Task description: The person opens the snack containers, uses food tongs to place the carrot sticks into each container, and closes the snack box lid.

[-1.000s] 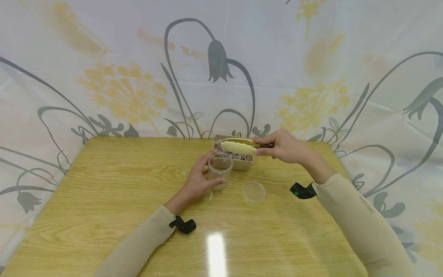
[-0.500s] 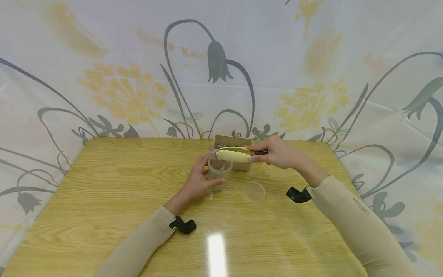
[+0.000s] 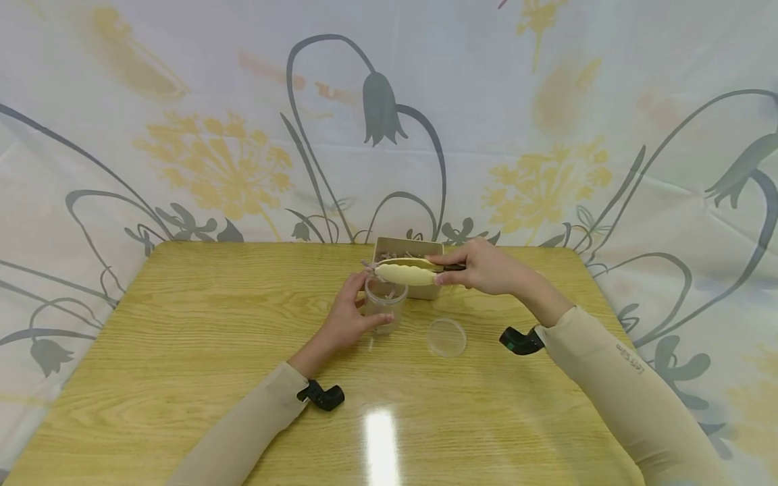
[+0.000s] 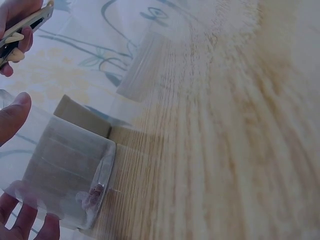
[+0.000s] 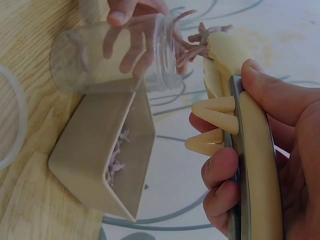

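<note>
My left hand [image 3: 346, 317] grips a clear jar [image 3: 385, 314] standing uncapped on the table, thumb on one side and fingers on the other. In my right hand [image 3: 495, 266] are tongs [image 3: 406, 273] with cream scalloped tips and metal-edged handles. Those tips pinch a tangle of brownish-purple stringy pieces [image 5: 200, 45] at the jar's mouth, some strands hanging at the opening. The left wrist view shows a small pinkish piece [image 4: 92, 197] near the jar's bottom. Just behind the jar, a beige rectangular box [image 5: 95, 145] contains more such pieces [image 5: 117, 155].
A round clear lid [image 3: 446, 337] lies flat on the wooden table [image 3: 243, 371], right of the jar and in front of the box. A flower-printed sheet [image 3: 243, 101] hangs behind the table's far edge.
The tongs have moved from over the box leftward and nearer to the jar's mouth, with stringy pieces now showing at their tips. My left hand and the jar have stayed in place.
</note>
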Available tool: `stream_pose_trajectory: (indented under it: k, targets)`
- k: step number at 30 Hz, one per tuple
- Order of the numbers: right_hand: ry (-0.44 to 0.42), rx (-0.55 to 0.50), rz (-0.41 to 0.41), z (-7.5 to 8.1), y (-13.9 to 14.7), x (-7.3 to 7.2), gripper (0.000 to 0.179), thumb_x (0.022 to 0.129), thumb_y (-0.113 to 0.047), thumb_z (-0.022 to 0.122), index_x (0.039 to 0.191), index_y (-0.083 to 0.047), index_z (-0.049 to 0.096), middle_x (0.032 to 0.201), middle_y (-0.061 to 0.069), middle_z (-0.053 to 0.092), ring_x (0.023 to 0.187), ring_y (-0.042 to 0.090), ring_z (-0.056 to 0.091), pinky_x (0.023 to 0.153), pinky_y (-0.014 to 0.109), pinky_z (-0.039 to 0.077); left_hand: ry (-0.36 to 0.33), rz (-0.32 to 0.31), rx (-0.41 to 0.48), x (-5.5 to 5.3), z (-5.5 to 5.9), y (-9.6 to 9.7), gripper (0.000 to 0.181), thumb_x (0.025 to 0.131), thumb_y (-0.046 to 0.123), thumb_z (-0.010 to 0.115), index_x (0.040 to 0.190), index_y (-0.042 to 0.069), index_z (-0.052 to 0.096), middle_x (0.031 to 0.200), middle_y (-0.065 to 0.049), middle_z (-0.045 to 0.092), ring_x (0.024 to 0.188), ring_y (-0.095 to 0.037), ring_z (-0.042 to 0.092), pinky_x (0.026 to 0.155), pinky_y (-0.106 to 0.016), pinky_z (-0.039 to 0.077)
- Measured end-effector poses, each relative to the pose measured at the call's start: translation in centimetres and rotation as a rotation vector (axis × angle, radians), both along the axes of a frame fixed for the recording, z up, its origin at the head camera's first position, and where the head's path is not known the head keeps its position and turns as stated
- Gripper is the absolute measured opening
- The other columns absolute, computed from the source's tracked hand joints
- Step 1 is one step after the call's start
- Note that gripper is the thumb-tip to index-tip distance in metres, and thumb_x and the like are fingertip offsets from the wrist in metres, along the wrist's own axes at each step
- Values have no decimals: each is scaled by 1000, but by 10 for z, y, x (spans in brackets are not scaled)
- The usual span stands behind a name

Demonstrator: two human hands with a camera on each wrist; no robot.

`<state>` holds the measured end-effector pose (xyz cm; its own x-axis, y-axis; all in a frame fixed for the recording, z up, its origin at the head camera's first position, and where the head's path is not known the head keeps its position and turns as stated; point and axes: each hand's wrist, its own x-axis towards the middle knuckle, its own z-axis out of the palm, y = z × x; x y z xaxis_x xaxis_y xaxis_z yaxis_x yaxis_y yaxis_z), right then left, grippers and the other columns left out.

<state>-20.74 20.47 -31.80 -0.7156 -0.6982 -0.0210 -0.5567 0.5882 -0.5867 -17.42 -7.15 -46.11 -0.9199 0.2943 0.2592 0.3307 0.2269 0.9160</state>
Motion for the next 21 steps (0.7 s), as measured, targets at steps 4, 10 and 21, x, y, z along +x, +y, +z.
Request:
stream_pose_trajectory:
  k: [4,10,21]
  targets:
    - [-5,4,-8,-3,0,-1,44,96,-28,68,134,-6,63,80,-8,72,49,18,53,51,31,47,-1,5,-15,0,0,0,85,77,13,88,149,12,43,136,-19,45,125,-36,46,101,-57,44]
    - [10,5,-5,-10,2,-2,44,96,-27,69,133,-6,64,67,-8,66,47,17,53,50,31,46,9,-1,-25,0,-1,0,86,79,14,87,151,14,41,135,-21,45,125,-38,46,101,-57,45]
    - [3,28,10,-6,5,-4,44,95,-27,70,133,-6,64,83,3,73,41,12,46,49,30,43,15,-5,-24,-1,0,0,89,78,13,87,153,16,38,132,-17,46,126,-38,46,101,-57,45]
